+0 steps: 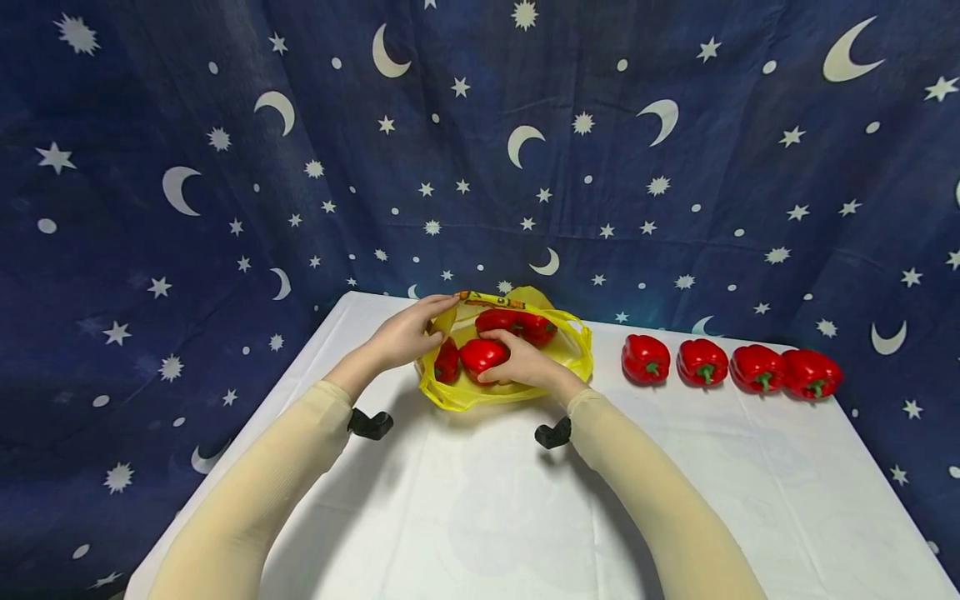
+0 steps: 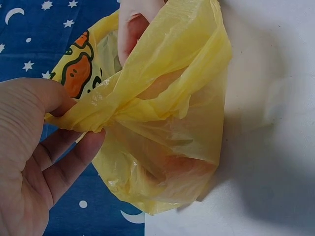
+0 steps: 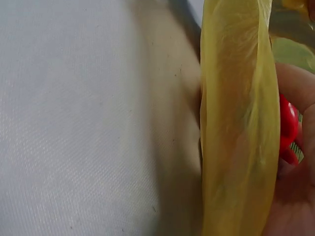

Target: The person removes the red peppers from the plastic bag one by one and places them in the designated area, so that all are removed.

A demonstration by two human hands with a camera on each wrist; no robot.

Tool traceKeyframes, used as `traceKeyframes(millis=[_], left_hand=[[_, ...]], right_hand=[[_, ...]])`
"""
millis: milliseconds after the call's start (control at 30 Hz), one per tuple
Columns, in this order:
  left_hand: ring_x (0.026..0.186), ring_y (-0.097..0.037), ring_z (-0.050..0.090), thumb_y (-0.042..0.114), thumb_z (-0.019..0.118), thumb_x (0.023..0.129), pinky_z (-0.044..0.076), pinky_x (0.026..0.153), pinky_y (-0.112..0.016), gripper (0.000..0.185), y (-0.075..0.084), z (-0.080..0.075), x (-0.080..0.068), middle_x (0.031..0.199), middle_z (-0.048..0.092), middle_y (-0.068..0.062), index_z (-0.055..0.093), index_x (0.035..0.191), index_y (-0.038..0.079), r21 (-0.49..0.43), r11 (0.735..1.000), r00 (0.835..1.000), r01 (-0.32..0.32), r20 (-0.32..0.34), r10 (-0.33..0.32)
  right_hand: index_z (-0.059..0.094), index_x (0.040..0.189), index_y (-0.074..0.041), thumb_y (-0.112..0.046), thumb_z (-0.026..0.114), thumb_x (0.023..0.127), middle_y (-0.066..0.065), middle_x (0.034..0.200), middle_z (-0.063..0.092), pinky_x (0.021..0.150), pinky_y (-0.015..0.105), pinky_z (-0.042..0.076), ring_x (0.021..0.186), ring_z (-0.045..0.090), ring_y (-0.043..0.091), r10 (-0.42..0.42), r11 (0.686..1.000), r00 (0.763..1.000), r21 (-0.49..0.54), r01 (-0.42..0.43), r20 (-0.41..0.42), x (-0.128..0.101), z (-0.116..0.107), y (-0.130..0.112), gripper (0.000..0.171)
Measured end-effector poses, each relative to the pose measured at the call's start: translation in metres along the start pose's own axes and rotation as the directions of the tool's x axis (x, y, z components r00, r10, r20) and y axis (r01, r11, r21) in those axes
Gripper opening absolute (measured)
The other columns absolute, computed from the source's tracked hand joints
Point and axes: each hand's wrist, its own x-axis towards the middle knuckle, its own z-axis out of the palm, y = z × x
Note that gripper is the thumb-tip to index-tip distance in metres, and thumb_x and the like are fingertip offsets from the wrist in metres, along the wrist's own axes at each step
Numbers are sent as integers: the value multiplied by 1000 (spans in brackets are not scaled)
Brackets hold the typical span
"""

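A yellow plastic bag (image 1: 459, 398) printed with a cartoon lies with its mouth spread at the table's far side. My left hand (image 1: 405, 335) pinches the bag's left rim; in the left wrist view, thumb and fingers hold the gathered plastic (image 2: 88, 115). Inside the bag, my right hand (image 1: 527, 367) grips a red bell pepper (image 1: 480, 357). The right wrist view shows part of that pepper (image 3: 288, 123) behind the bag's wall (image 3: 241, 132). Further red peppers lie in the bag: one at the left (image 1: 447, 364), others at the back (image 1: 497, 320).
Right of the bag, a row of several red bell peppers (image 1: 702, 362) sits along the far part of the white-covered table (image 1: 495, 508). Behind the table hangs a dark blue cloth (image 1: 465, 125) with moons and stars.
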Motion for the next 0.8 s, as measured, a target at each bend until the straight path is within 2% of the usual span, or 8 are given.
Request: traceKeyframes(millis=[233,467,800], left_hand=[[137,-28,48,13,62,95,42,108,-52,69,-1,2,1,161,37,-4,40,160,23,4,1000,1000,2,6,-2],[137,-28,47,12,61,95,41,109,-52,69,1,1,1,161,37,-4,40,160,23,1,1000,1000,7,12,-7],[137,-29,48,12,63,95,42,108,-52,69,3,0,0,160,38,-6,40,159,21,-2,1000,1000,10,8,-10]], right_hand=[[42,155,-26,-30,88,80,8,149,44,90,38,55,125,51,32,10,997,1000,72,-12,29,0,-1,6,89],[45,153,-27,-29,88,80,8,149,44,93,39,54,126,51,33,10,997,1000,81,-12,21,0,-1,7,85],[49,149,-29,-29,88,80,6,148,46,103,44,48,130,49,32,-12,993,1000,118,14,-16,3,0,6,79]])
